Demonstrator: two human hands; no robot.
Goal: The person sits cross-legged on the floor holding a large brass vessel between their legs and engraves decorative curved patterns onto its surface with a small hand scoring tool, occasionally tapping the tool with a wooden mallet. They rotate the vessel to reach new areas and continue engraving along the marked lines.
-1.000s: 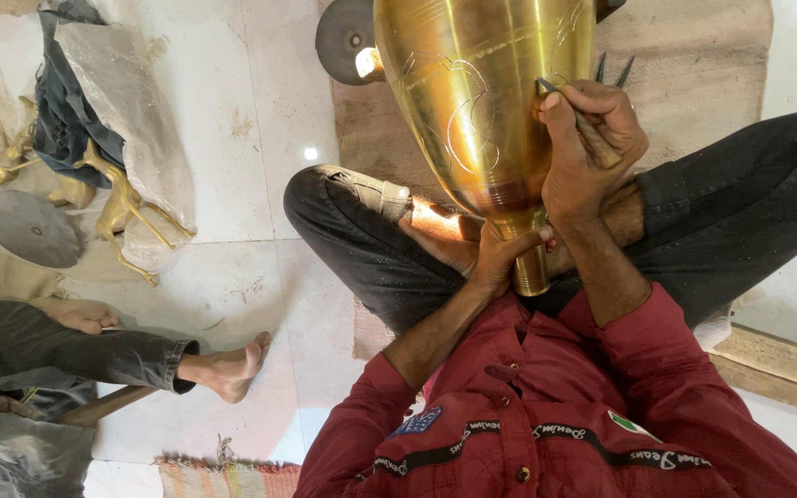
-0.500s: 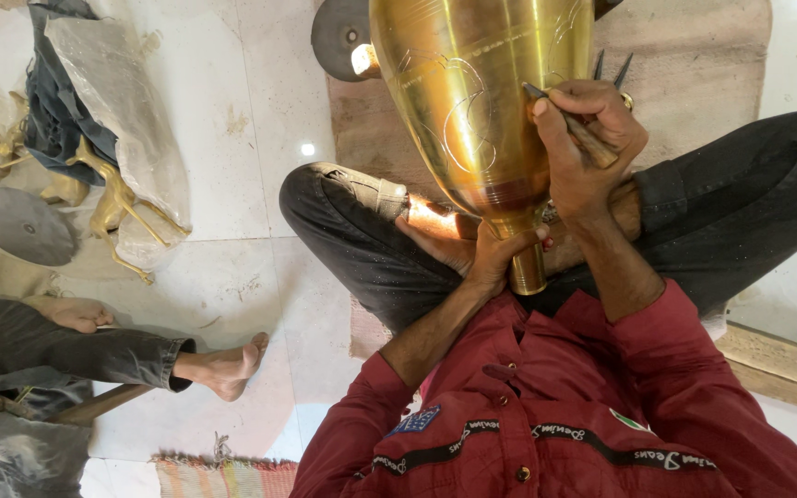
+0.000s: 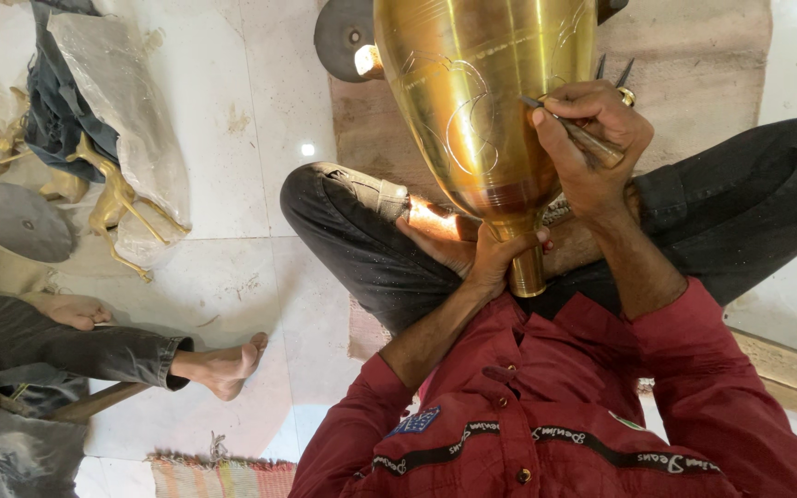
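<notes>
Engraving a brass vase held across the lap.

Nearest, the left hand (image 3: 486, 254) wraps its fingers closed around the narrow neck of the brass vase (image 3: 486, 101), which rests over the person's crossed legs and widens toward the far side. Just right of it, the right hand (image 3: 592, 138) pinches a thin metal engraving tool (image 3: 569, 127), its tip touching the vase's engraved wall. Farther left on the tiled floor (image 3: 232, 138), another person's bare foot (image 3: 228, 364) lies near, with brass deer figurines (image 3: 113, 207) beyond.
</notes>
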